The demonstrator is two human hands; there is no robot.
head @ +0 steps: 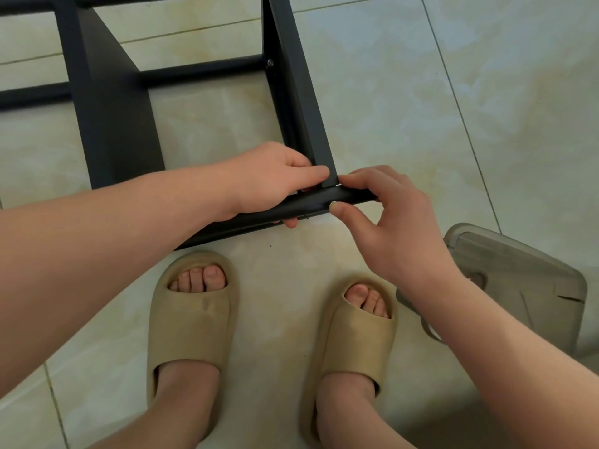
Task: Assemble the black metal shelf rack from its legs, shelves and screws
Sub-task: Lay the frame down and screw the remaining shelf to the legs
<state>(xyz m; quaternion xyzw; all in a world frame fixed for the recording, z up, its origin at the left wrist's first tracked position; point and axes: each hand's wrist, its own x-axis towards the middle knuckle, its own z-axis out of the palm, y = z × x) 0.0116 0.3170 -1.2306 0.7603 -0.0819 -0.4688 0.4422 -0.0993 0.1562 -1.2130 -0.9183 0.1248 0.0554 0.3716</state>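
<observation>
The black metal shelf rack (pixel 113 118) lies on its side on the tiled floor (pixel 421 108), partly built. Two shelves stand on edge, and a far leg (pixel 201 69) is already fixed to the right-hand shelf (pixel 298 92) by a screw (pixel 270 63). The near leg (pixel 246 218) runs across just in front of the person's feet and meets that shelf's end at the corner.

The left hand (pixel 269 179) is curled over this joint, with fingers wrapped on the near leg and on the shelf end. The right hand (pixel 389 228) pinches the same leg between thumb and forefinger right at the corner. I cannot tell whether a screw sits under the thumb.

The steel looks stiff and fairly light but awkward, likely to rack out of square until every corner is tight. The painted faces look smooth, probably slippery, and the angle edges may be sharp. It seems best held close to the joint, as now, so that the holes stay lined up.

The beige slippers (pixel 191 322) sit close beneath the leg, leaving little room to swing it. A grey plastic object (pixel 518 286) rests on the floor by the right forearm and could crowd that elbow.
</observation>
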